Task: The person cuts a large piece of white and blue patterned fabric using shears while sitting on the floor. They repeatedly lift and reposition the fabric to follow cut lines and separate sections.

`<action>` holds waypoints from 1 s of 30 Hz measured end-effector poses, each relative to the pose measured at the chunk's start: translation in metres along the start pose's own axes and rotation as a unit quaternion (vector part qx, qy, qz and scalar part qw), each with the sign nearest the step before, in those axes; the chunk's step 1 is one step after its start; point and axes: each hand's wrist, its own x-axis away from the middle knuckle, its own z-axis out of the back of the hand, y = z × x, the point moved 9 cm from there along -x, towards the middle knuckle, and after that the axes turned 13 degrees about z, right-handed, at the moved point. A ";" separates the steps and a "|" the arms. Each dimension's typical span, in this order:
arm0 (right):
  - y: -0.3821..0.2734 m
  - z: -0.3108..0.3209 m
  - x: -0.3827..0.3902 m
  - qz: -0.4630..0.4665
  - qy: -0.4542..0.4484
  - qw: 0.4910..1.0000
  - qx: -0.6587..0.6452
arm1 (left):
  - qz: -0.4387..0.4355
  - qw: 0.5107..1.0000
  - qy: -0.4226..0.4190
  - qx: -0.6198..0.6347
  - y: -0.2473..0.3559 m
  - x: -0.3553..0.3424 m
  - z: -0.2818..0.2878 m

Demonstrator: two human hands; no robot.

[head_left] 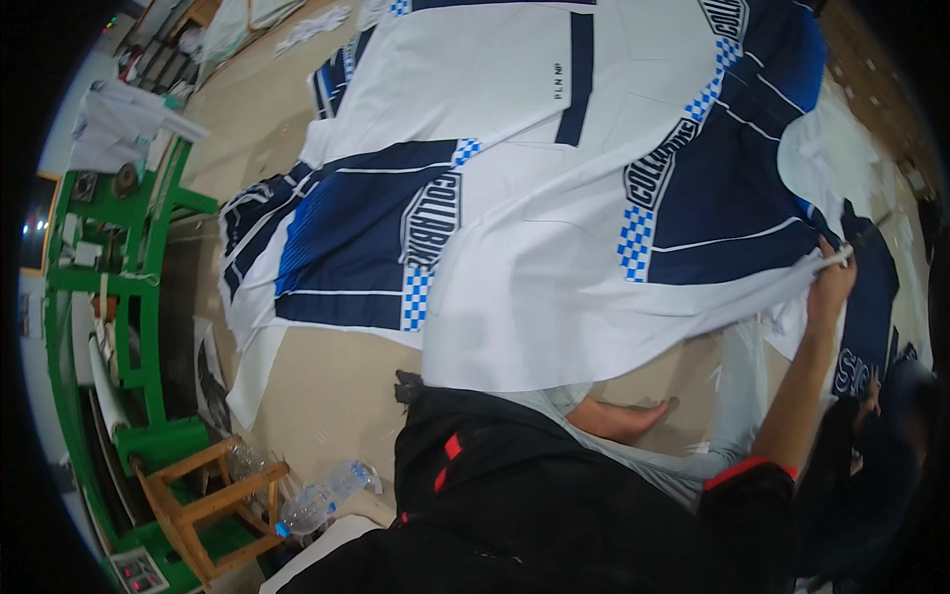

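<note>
A large sheet of white printed fabric lies spread before me, with navy panels, blue gradients and blue-and-white checked strips. Its near edge comes over my lap. At the right edge of this sheet is my right hand, closed with fingers pinched on the fabric's margin. A short pale strip shows at the fingertips; whether it is fabric or something else, I cannot make out. My right arm reaches up from the lower right. My left hand is not in view.
Green machine frame stands at the left, with a wooden stool and clear plastic bottles near it. My bare foot rests under the fabric's edge. Navy fabric pieces lie at right, beside another person in dark clothes.
</note>
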 end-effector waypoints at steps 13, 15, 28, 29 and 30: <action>-0.025 -0.010 0.008 -0.058 0.053 0.992 -0.094 | 0.019 0.999 -0.006 -0.039 0.027 -0.014 0.060; -0.031 0.012 -0.003 -0.028 0.072 0.995 -0.070 | 0.005 0.999 0.008 -0.040 0.045 -0.006 0.061; 0.027 0.075 0.007 -0.074 0.198 0.965 -0.158 | 0.022 0.997 0.004 -0.078 0.067 0.003 0.052; 0.026 0.078 -0.001 -0.061 0.192 0.966 -0.160 | 0.026 0.996 -0.004 -0.083 0.066 -0.001 0.055; 0.024 0.082 -0.007 -0.045 0.194 0.967 -0.158 | 0.028 0.994 -0.018 -0.103 0.067 -0.006 0.058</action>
